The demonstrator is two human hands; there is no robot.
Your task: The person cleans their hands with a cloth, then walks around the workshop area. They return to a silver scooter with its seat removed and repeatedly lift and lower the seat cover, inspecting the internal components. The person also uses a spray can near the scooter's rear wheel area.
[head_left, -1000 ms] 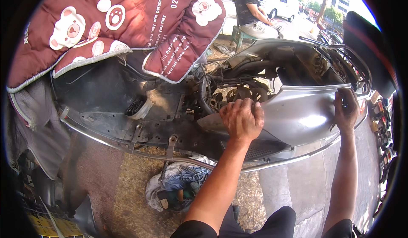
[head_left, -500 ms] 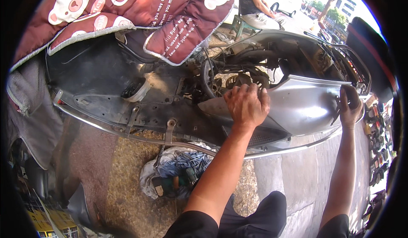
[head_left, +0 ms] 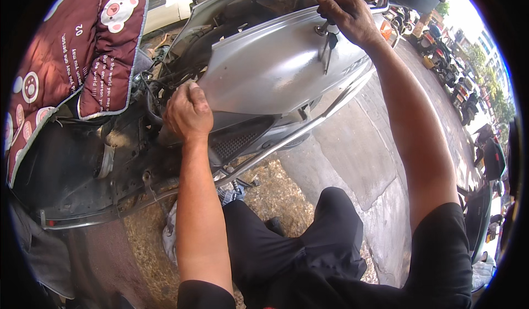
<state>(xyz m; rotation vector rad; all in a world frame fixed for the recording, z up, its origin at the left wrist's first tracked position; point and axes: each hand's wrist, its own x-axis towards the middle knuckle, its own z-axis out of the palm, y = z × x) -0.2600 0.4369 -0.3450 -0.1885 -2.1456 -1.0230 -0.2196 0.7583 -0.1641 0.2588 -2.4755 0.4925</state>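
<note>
A silver scooter side panel (head_left: 264,61) lies along the near flank of a partly stripped scooter. My left hand (head_left: 190,110) is closed on the panel's pointed front end, fingers curled over it. At the panel's upper rear edge my right hand (head_left: 352,22) is closed, its thumb on top and some of its fingertips hidden. Just below that hand, a bunch of keys (head_left: 329,47) hangs at a round lock in the panel. A black textured footrest piece (head_left: 242,138) sits under the panel's lower edge.
A maroon quilted cover (head_left: 104,50) with bear prints drapes over the scooter's front at left. A curved metal rail (head_left: 308,121) runs along the near side. The dark footboard (head_left: 71,165) lies bare at left. Parked motorcycles (head_left: 457,88) line the right; a seated person is partly visible behind.
My view has swung right, so the scooter appears shifted left and tilted. Both hands stay at the panel; my left hand has moved to its front end, and the panel's rear appears higher.
</note>
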